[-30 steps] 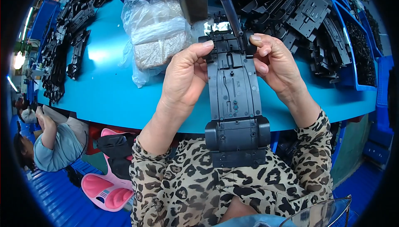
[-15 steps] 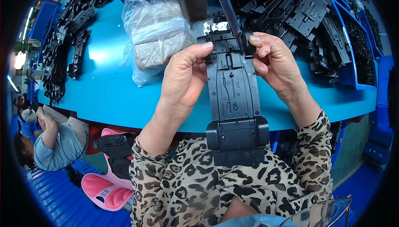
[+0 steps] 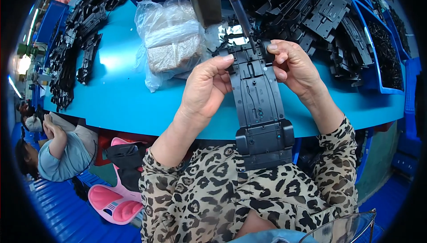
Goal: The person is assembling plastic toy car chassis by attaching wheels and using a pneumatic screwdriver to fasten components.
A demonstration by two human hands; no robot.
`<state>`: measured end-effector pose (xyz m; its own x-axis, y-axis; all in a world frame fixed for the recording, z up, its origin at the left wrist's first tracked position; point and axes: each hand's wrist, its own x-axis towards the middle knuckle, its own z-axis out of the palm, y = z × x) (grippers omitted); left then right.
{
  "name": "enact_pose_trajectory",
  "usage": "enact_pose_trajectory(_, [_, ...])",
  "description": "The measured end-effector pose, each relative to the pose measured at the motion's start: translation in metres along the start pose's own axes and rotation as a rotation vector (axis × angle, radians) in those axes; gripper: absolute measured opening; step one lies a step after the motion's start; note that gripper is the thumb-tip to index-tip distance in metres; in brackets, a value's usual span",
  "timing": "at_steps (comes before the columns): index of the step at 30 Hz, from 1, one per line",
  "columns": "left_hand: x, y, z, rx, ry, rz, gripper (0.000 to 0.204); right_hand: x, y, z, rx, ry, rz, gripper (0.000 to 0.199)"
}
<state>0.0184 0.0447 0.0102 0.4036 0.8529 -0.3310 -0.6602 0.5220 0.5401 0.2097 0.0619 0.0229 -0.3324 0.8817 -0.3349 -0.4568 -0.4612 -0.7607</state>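
- two hands hold one long black plastic chassis plate (image 3: 260,105) upright over the near edge of the blue table (image 3: 120,100), its broad boxy end low against the leopard-print sleeves, its narrow end up toward the tool.
- left hand (image 3: 205,89) curls round the plate's left edge, thumb pressed on the upper face near the top, fingers behind; it seems to brace the part.
- right hand (image 3: 293,67) pinches the top right corner between thumb and bent fingers, likely to keep that end steady under the tip.
- a hanging driver shaft (image 3: 239,9) slants down from above and meets the plate's top end between the two hands.
- just left of the hands lies a clear plastic bag (image 3: 169,42) of small grey pieces, within easy reach.
- black moulded parts (image 3: 324,16) pile up at the right, spilling from a blue bin (image 3: 378,34); a second heap (image 3: 75,42) lines the far left of the table.
- below the table at left sits another person (image 3: 62,149), with a pink stool (image 3: 118,203) nearby.
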Motion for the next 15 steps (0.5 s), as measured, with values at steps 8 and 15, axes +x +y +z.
enact_pose_trajectory(8, [-0.002, -0.012, 0.008, 0.081, -0.026, 0.006, 0.012, -0.011, -0.001, -0.011, 0.008, -0.012, -0.053, 0.011])
enact_pose_trajectory(15, [0.001, -0.015, 0.013, 0.108, -0.075, 0.001, 0.017, -0.016, -0.003, -0.014, 0.018, -0.01, -0.074, 0.014])
